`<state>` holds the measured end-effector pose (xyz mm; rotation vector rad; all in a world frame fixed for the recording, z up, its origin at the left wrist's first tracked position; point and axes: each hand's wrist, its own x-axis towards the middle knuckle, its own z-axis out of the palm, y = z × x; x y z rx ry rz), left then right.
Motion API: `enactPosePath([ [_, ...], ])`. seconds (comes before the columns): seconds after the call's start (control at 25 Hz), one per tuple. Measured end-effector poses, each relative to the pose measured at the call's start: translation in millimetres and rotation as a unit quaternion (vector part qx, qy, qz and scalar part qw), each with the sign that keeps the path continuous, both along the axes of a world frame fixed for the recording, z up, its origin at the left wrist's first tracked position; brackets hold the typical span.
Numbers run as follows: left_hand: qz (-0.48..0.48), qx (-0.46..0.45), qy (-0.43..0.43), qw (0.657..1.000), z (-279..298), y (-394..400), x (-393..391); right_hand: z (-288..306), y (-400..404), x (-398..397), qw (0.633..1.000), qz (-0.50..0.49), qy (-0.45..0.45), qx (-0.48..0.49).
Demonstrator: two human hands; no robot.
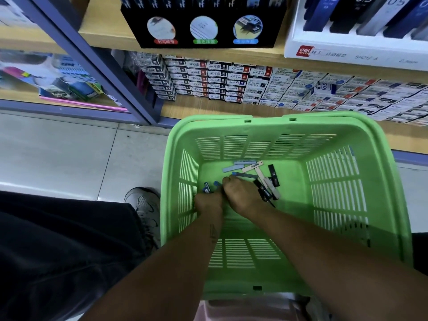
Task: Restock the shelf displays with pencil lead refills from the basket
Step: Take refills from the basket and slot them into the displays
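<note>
Both hands down in green basket (382, 172), lower centre of frame, gathering pencil lead refills off the basket floor. Left hand (208, 201) gripping a few blue-capped refills (206, 187), fingers curled round them. Right hand (240, 193) lying over the dark refill (245, 175) at centre; fingers bent down toward it, cannot tell if pinched on anything yet. Remaining loose refills (266, 181) scattered just right of the right hand: grey, white, black cases, some crossing each other. Shelf displays (352, 54) at upper right of frame, white tray with upright 0.5 packs; well apart from basket.

Likely step: collecting a handful before lifting to shelf. Best to pick one case at a time with right fingers and pass into left bundle, ends aligned. Worth untangling the crossed black and white cases first. Risk: thin cases slipping through slotted walls or dropping from an overfull left grip.
</note>
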<state>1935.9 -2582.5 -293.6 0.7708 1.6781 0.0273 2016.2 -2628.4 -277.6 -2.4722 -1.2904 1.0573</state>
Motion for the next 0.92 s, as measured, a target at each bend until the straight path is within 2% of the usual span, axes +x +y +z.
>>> enactPosePath([
  [0.08,0.043,0.033,0.013,0.998,5.0,-1.5,6.6,-1.2,0.4,0.7,0.987,-0.103,0.123,0.009],
  [0.16,0.08,0.028,-0.025,0.996,6.4,-3.8,13.8,4.9,-1.9,13.5,0.951,-0.193,0.243,0.015],
  [0.2,0.075,0.034,-0.032,0.996,5.1,-5.1,17.0,11.5,-7.2,20.5,0.937,-0.203,0.282,0.015],
  [0.24,0.047,0.04,-0.028,0.998,11.8,-6.5,20.1,17.7,-13.5,28.2,0.937,-0.202,0.284,0.014],
  [0.28,0.009,0.043,-0.018,0.999,5.4,-6.6,21.3,23.5,-19.8,37.5,0.946,-0.206,0.247,0.027],
  [0.36,-0.053,0.036,0.011,0.998,7.2,-12.6,26.3,23.1,-35.1,65.0,0.972,-0.224,0.057,0.046],
  [0.4,-0.067,0.023,0.014,0.997,12.4,-18.4,29.4,23.9,-44.0,77.7,0.977,-0.209,-0.037,0.018],
  [0.44,-0.084,0.013,0.024,0.996,12.5,-25.8,31.1,24.6,-51.1,87.4,0.979,-0.182,-0.09,-0.03],
  [0.56,-0.11,-0.02,0.023,0.993,19.3,-47.9,39.9,18.1,-64.8,95.7,0.98,-0.135,-0.084,-0.117],
  [0.68,-0.123,-0.011,0.026,0.992,14.7,-61.4,50.6,8.6,-67.9,91.2,0.986,-0.135,-0.061,-0.081],
  [0.92,-0.048,0.011,0.049,0.998,-11.4,-80.2,60.3,6.7,-77.8,84.8,0.989,-0.127,-0.037,-0.061],
])
